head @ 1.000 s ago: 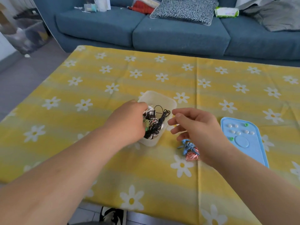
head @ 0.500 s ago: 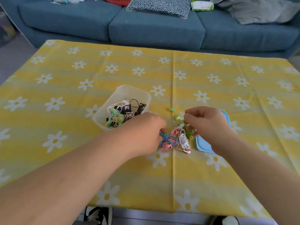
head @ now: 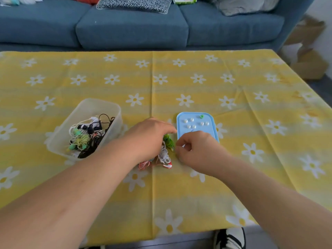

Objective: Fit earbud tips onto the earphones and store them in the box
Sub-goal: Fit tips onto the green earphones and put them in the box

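Observation:
A translucent plastic box [head: 100, 102] on the left holds a tangle of black, white and green earphones [head: 88, 137]. To its right lies a light blue lid [head: 211, 131] carrying several white earbud tips [head: 190, 123] and one green tip [head: 202, 116]. Between box and lid sit loose bundles: green earphones [head: 168, 140], white earphones [head: 164, 156] and a red-pink bundle [head: 143, 165]. My left hand [head: 149, 137] lies knuckles-up over this pile, fingertips at the green earphones; its grip is hidden. My right hand [head: 195, 150] has curled fingers pinching at the green earphones' near end.
The table wears a yellow daisy-print cloth [head: 179, 194]. A blue sofa [head: 129, 27] with cushions runs along the far side. Cardboard boxes [head: 309, 63] stand at the right. A shoe [head: 230, 238] shows under the near edge.
My left hand left the box and came over the loose bundles. Both hands closed in on the green earphones beside the lid. The camera view shifted to the right.

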